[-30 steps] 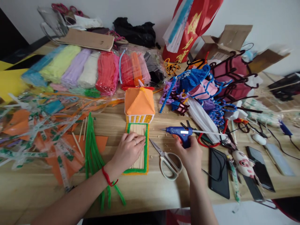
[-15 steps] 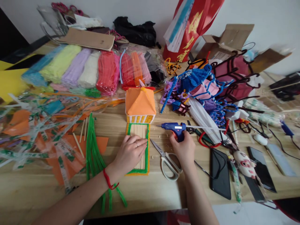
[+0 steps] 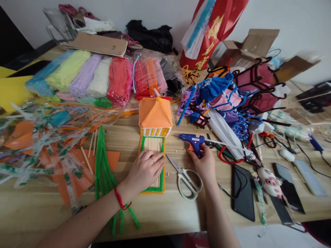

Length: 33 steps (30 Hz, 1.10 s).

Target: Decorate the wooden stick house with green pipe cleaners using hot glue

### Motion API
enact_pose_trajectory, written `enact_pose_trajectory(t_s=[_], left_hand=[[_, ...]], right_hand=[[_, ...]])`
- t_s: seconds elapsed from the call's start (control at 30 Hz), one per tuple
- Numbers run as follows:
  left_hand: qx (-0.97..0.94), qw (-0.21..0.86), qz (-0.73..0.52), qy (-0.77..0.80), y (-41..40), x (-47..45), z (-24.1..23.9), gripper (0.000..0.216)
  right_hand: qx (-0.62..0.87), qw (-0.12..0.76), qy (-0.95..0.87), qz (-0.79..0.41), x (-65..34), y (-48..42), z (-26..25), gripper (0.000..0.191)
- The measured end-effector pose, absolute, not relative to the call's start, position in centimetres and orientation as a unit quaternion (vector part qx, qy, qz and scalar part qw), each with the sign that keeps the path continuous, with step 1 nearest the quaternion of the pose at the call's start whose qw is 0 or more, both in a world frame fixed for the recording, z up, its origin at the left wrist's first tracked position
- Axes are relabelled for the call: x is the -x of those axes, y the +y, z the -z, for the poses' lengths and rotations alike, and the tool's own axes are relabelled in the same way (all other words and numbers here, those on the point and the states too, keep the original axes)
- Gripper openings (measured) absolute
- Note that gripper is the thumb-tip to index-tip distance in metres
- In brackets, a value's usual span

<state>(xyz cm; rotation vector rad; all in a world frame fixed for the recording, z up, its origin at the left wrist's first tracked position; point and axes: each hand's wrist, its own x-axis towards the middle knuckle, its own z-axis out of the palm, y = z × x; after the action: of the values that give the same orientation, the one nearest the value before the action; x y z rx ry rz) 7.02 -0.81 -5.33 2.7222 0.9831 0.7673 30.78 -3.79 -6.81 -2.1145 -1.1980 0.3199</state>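
Note:
My left hand (image 3: 148, 169) lies flat, fingers stretched out, across a panel of wooden sticks (image 3: 153, 144) bordered in green and orange pipe cleaner. Part of the panel is covered by that hand. Just behind it stands a small model house (image 3: 156, 117) with an orange roof and white and yellow striped walls. On the right, my right hand (image 3: 205, 162) is wrapped round the handle of a blue glue gun (image 3: 191, 139), its nozzle pointing left and a glue stick out of its back. Scissors (image 3: 186, 179) with pale handles lie between my hands.
Green pipe cleaners (image 3: 103, 168) lie to the left, beside orange sheets and torn plastic wrapping (image 3: 69, 168). Bagged bundles of pipe cleaners (image 3: 119, 81) line the back. A black phone (image 3: 242, 193) and a white and blue pipe-cleaner pile (image 3: 217, 89) are on the right.
The glue gun and my right hand have shifted very slightly, the gun tilting a little. My left hand stays on the stick panel.

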Motion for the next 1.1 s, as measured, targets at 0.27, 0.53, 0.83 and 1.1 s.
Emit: enact_pose_trajectory(t_s=[0.27,0.53,0.83,1.1], left_hand=[[-0.905,0.013,-0.242,0.349,-1.9,-7.3,4.8,0.02],[-0.9,0.045,-0.234,0.365,-2.8,-7.8,5.1,0.022],[-0.898,0.069,-0.224,0.373,-3.0,-7.9,5.0,0.019],[-0.898,0.066,-0.222,0.375,-3.2,-7.9,5.1,0.023]], right_hand=[[0.795,0.294,-0.526,0.068,-30.0,-4.3,5.7,0.028],[0.575,0.229,-0.779,-0.102,-24.8,-2.9,3.7,0.021],[0.57,0.159,-0.806,0.003,-23.9,-1.6,4.7,0.02],[0.557,0.167,-0.814,0.002,-23.8,-1.3,5.5,0.024]])
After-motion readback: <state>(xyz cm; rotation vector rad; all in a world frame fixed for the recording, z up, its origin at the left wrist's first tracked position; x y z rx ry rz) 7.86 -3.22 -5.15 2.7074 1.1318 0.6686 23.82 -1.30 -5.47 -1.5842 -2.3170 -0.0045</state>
